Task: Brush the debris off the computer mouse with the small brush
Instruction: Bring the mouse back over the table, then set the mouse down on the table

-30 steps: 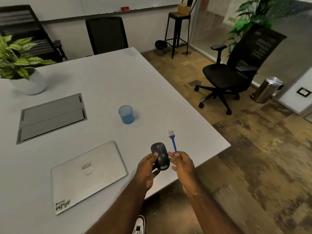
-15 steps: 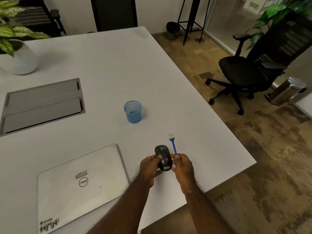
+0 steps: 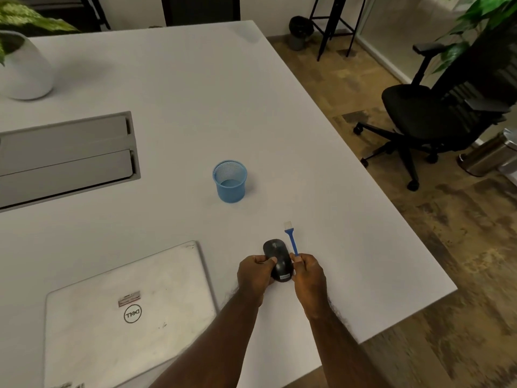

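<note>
A black computer mouse [image 3: 278, 257] is held just above the white table [image 3: 195, 107], near its front right part. My left hand [image 3: 253, 274] grips the mouse from the left, thumb on top. My right hand [image 3: 309, 273] touches the mouse's right side and pinches the lower end of a small blue brush [image 3: 291, 240]. The brush points away from me, its white bristles up and clear of the mouse.
A blue mesh cup [image 3: 230, 180] stands beyond the mouse. A closed silver laptop [image 3: 126, 312] lies at front left, a grey cable hatch [image 3: 64, 155] and a white plant pot [image 3: 23, 68] farther left. A black office chair [image 3: 436, 113] stands right of the table edge.
The view has tilted down and closer to the table. Both hands have stayed together with mouse and brush in the same grip, lower over the table.
</note>
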